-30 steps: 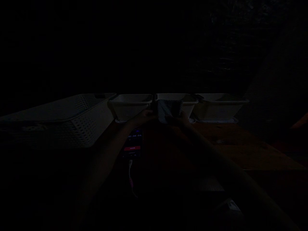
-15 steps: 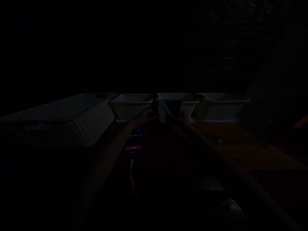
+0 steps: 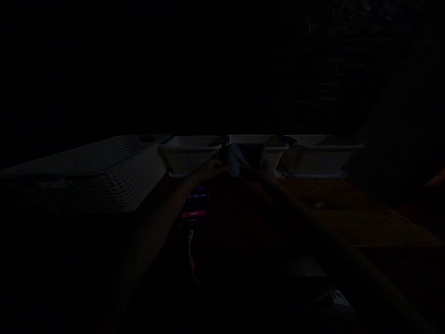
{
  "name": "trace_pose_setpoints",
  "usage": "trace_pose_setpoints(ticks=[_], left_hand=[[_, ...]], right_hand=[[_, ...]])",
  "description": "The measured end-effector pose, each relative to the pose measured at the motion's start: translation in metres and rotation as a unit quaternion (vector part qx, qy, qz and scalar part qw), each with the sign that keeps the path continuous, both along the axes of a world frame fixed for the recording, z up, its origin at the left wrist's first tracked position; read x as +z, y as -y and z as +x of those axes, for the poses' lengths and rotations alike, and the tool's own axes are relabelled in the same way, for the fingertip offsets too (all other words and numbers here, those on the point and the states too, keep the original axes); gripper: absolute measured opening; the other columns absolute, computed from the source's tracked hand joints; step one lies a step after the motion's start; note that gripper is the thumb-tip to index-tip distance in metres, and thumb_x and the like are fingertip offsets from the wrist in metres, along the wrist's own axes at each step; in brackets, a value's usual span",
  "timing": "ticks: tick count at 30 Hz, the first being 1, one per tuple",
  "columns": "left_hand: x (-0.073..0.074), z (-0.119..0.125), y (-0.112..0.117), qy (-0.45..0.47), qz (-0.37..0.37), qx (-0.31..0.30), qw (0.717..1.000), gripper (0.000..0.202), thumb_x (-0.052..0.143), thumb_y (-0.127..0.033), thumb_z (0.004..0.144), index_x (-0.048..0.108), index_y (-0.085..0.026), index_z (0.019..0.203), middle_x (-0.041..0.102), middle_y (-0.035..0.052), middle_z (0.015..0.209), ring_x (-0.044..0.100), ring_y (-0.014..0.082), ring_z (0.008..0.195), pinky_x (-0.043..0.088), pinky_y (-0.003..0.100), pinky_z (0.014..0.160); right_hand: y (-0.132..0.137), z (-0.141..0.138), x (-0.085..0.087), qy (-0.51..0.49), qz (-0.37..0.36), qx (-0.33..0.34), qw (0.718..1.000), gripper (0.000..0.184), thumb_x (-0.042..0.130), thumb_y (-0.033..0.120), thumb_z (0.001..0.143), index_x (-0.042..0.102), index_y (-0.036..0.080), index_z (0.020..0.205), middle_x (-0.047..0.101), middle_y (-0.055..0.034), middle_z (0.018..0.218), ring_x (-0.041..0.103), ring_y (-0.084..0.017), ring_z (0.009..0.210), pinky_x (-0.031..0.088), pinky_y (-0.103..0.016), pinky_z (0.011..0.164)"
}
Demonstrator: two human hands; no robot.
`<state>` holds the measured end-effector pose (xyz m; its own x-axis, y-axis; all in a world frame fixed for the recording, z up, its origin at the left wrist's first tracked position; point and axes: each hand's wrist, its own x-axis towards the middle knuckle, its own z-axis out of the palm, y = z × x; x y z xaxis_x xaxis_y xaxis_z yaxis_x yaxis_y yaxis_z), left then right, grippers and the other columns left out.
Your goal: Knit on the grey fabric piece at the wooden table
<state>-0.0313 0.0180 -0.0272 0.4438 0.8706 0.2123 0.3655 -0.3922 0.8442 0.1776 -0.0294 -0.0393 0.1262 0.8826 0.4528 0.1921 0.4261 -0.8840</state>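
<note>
In very dim light, a grey-blue cloth with a knit-like texture (image 3: 246, 153) stands or hangs upright against the front of the middle white tub (image 3: 276, 155). My right hand (image 3: 260, 172) grips its lower right part, with the fingertips lost in shadow. My left hand (image 3: 210, 170) reaches to the cloth's left edge, thumb and fingers apart; its fingertips are at or just short of the fabric. Whether they touch it I cannot tell.
One white tub (image 3: 191, 157) stands left of the middle one, another tub (image 3: 321, 157) right. A large perforated basket (image 3: 128, 185) is far left. On the brown wooden table (image 3: 347, 222) lies a lit phone (image 3: 193, 206) with a charging cable (image 3: 190, 246).
My left hand has shifted slightly right, its fingers reaching further toward the cloth's edge. My right hand and the cloth stay nearly still. The phone's timer has advanced.
</note>
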Motion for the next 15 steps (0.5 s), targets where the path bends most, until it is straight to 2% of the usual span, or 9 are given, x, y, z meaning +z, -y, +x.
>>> trace_pose_setpoints(ticks=[3, 7, 9, 11, 15], left_hand=[[-0.001, 0.002, -0.001, 0.024, -0.005, 0.001, 1.000, 0.041, 0.062, -0.053, 0.067, 0.059, -0.013, 0.074, 0.056, 0.0008, 0.066, 0.050, 0.0098, 0.055, 0.037, 0.023, 0.052], [0.001, 0.006, 0.003, 0.072, 0.001, -0.030, 0.997, 0.040, 0.067, -0.046, 0.066, 0.061, -0.016, 0.093, 0.062, 0.0052, 0.088, 0.057, 0.0149, 0.073, 0.043, 0.027, 0.065], [0.003, 0.007, 0.006, 0.076, 0.004, -0.036, 0.996, 0.040, 0.067, -0.044, 0.066, 0.060, -0.017, 0.096, 0.062, 0.0060, 0.094, 0.058, 0.0160, 0.078, 0.044, 0.029, 0.068], [0.005, 0.006, 0.008, 0.064, -0.005, -0.034, 0.997, 0.038, 0.066, -0.045, 0.068, 0.061, -0.017, 0.093, 0.063, 0.0057, 0.089, 0.057, 0.0154, 0.074, 0.043, 0.028, 0.066], [0.004, 0.003, 0.007, 0.017, -0.004, -0.026, 1.000, 0.038, 0.061, -0.052, 0.070, 0.062, -0.014, 0.075, 0.059, 0.0022, 0.068, 0.051, 0.0107, 0.057, 0.037, 0.024, 0.054]], right_hand=[[0.003, -0.001, 0.004, 0.001, -0.005, 0.002, 1.000, 0.034, 0.050, 0.023, 0.084, 0.048, 0.009, 0.114, 0.052, -0.0085, 0.107, 0.054, -0.013, 0.095, 0.050, -0.029, 0.077], [0.009, 0.000, 0.008, 0.005, -0.005, 0.007, 1.000, 0.034, 0.052, 0.021, 0.082, 0.048, 0.009, 0.114, 0.052, -0.0088, 0.108, 0.054, -0.014, 0.096, 0.051, -0.029, 0.077], [0.012, 0.000, 0.010, 0.005, -0.003, 0.006, 1.000, 0.033, 0.053, 0.021, 0.082, 0.049, 0.009, 0.112, 0.052, -0.0087, 0.107, 0.054, -0.014, 0.095, 0.051, -0.028, 0.076], [0.013, 0.000, 0.010, 0.003, -0.001, 0.004, 1.000, 0.033, 0.052, 0.023, 0.083, 0.049, 0.009, 0.112, 0.052, -0.0084, 0.106, 0.054, -0.013, 0.094, 0.051, -0.027, 0.075], [0.012, -0.002, 0.009, 0.002, -0.002, 0.004, 1.000, 0.033, 0.049, 0.025, 0.084, 0.049, 0.009, 0.113, 0.052, -0.0082, 0.104, 0.055, -0.012, 0.091, 0.050, -0.028, 0.075]])
